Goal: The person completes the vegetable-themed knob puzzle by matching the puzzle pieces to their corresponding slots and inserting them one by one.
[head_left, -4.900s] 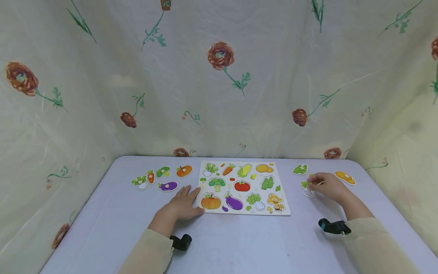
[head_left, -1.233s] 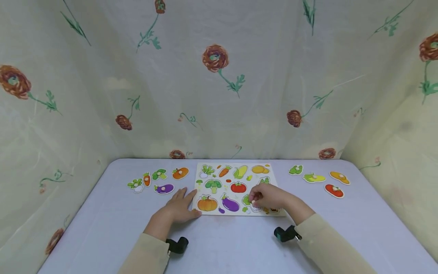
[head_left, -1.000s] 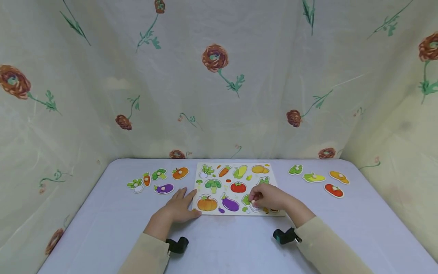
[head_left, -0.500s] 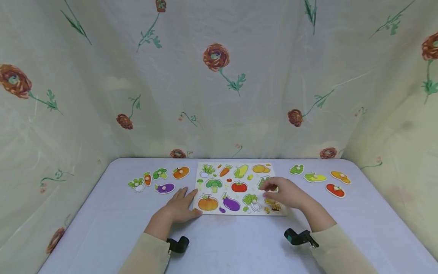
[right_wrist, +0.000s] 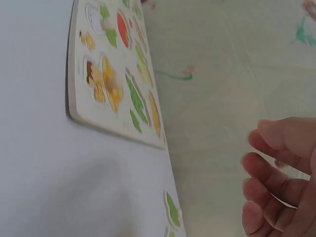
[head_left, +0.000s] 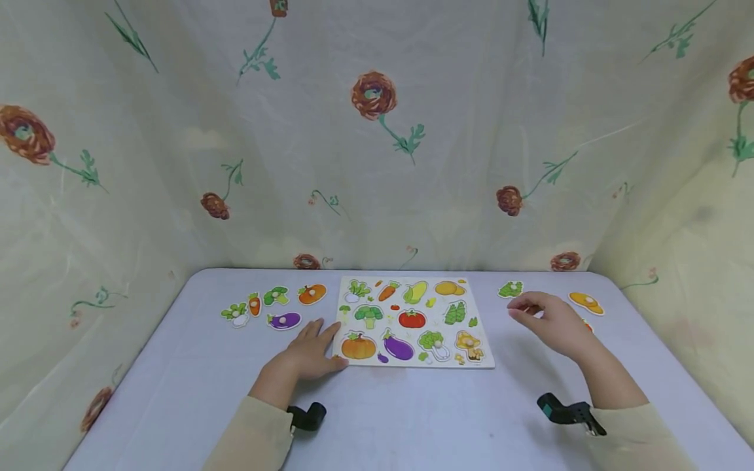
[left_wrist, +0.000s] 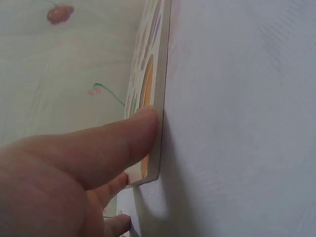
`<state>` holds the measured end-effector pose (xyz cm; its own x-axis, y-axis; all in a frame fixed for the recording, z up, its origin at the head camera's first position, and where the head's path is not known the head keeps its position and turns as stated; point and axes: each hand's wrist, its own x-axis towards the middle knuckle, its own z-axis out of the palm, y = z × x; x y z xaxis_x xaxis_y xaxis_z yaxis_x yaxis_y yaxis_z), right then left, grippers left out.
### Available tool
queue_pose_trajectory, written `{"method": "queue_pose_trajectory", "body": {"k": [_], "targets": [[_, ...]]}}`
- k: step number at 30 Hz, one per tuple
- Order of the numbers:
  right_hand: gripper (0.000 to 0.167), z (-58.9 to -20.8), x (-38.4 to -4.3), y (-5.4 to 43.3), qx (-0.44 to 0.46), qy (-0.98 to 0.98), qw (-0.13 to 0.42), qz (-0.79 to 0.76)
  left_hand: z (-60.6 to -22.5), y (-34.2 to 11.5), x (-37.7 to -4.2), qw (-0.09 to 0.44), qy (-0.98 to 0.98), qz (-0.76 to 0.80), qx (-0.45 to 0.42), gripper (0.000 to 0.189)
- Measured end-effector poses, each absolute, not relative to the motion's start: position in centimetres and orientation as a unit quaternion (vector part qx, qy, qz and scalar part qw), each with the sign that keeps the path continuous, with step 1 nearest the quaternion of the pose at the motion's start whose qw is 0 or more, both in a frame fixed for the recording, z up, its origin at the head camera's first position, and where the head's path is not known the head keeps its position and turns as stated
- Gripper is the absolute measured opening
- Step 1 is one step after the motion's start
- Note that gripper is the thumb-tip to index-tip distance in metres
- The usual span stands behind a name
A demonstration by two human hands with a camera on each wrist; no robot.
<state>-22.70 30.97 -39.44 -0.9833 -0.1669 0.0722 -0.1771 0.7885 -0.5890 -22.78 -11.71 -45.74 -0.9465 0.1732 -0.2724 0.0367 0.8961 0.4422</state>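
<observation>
The white vegetable puzzle board (head_left: 406,364) lies mid-table, with printed vegetables across it. My left hand (head_left: 309,352) rests at its lower left corner, fingers spread and the thumb (left_wrist: 143,128) on the board's edge. My right hand (head_left: 548,320) is above the table to the right of the board; its fingers are loosely curved with nothing between them. Below it the corn piece is hidden and the tomato piece (head_left: 588,325) mostly covered. A leafy bok choy piece (head_left: 434,343) and a mushroom piece (head_left: 469,345) sit in their places on the board.
Right of the board lie a green knobbed piece (head_left: 510,289) and a yellow-orange one (head_left: 586,303). To the left are loose radish (head_left: 237,315), carrot (head_left: 254,304), broccoli (head_left: 275,296), pumpkin (head_left: 312,294) and eggplant (head_left: 285,320) pieces. A flowered curtain (head_left: 377,196) surrounds the table's back and sides.
My right hand brought the bok choy piece from the right side to the board, let go of it, then moved back right over the loose pieces. My left hand stayed at the board.
</observation>
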Motion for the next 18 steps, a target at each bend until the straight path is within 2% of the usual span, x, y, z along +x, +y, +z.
{"method": "queue_pose_trajectory", "body": {"k": [5, 11, 18], "targets": [[0.03, -39.8, -22.4, 33.7, 0.078, -0.949, 0.03, 0.305, -45.8, -11.7, -22.7, 0.156, 0.96, 0.227, 0.052, 0.08], [0.025, -41.7, -23.1, 37.1, 0.063, -0.951, 0.088, 0.29, -45.9, -11.7, -22.8, 0.155, 0.961, 0.224, 0.057, 0.08], [0.03, -43.6, -24.5, 39.8, -0.014, -0.95, 0.101, 0.295, -45.9, -11.8, -22.9, 0.155, 0.96, 0.225, 0.056, 0.08]]}}
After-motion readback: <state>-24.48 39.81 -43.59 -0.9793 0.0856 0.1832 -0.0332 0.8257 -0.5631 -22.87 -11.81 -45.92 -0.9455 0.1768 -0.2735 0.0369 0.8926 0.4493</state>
